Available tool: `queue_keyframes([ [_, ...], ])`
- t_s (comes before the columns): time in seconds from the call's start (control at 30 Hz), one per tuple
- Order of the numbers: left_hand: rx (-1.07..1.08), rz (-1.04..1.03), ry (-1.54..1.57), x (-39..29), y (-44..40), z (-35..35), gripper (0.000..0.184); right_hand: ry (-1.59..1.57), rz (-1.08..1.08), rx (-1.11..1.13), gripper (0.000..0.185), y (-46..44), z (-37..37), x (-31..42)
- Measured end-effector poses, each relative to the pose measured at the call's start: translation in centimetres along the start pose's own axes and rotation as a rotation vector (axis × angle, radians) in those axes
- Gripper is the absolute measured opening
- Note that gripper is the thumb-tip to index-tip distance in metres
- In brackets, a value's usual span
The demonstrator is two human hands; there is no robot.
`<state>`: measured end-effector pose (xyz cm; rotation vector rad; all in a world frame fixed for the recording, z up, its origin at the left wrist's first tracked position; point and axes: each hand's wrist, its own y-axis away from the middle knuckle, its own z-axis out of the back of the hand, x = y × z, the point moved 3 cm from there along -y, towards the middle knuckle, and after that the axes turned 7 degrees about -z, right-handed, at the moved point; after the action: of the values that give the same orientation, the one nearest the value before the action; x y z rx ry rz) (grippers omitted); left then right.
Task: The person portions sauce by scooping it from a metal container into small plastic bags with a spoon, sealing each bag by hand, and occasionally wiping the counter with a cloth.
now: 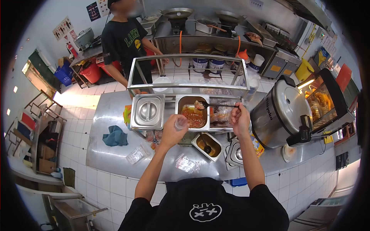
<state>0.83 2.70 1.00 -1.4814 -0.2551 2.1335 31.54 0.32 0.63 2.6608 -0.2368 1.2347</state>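
My left hand point(173, 131) is closed around a small clear plastic cup point(180, 123), beside the near left edge of a steel food pan point(208, 120). Reddish-brown sauce with chunky pieces lies in that pan. In my right hand point(241, 118) is the handle end of a black serving spoon point(222, 105). Its bowl is over the pan's far right part and carries a heap of chunky food point(199, 105). A lidded steel pan point(147, 112) stands left of the sauce pan. Plastic-wrapped items point(221, 112) lie in the compartment on the right.
A smaller steel pan point(218, 153) with a black ladle point(207, 148) stands nearer me. Clear plastic bags point(187, 163) and a teal cloth point(115, 136) lie on the steel table. A large cooker point(280, 112) stands right. Across the metal frame point(189, 85), another person point(129, 46) stands.
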Motion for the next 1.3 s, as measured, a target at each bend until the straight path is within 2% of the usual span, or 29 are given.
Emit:
queue_keyframes([
  [0.27, -0.061, -0.077, 0.008, 1.7, -4.3, -2.5, 0.027, -0.029, 0.047, 0.077, 0.024, 0.6, -3.2, 3.8],
  [0.37, -0.052, -0.069, 0.029, 1.1, -4.7, -3.4, 0.029, -0.015, 0.050, 0.098, 0.023, 1.0, -4.1, 4.4],
  [0.57, -0.109, -0.036, 0.270, -0.2, -5.0, -3.9, 0.034, 0.043, 0.054, 0.113, 0.025, 1.9, -5.2, 4.9],
  [0.7, -0.110, -0.052, 0.260, -1.9, -4.9, -3.0, 0.037, 0.129, 0.097, 0.140, 0.027, 2.5, -6.5, 5.7],
  [0.9, -0.076, -0.081, 0.140, -1.5, -4.4, -2.7, 0.038, 0.468, 0.224, 0.190, 0.030, 2.9, -8.4, 7.0],
  [1.1, -0.047, -0.090, 0.092, -1.6, -4.3, -2.9, 0.041, 0.715, 0.230, 0.262, 0.032, 4.0, -12.0, 8.1],
  [1.3, -0.073, -0.080, 0.084, -2.0, -4.2, -3.1, 0.038, 1.145, 0.495, 0.395, 0.031, 5.6, -16.6, 8.6],
])
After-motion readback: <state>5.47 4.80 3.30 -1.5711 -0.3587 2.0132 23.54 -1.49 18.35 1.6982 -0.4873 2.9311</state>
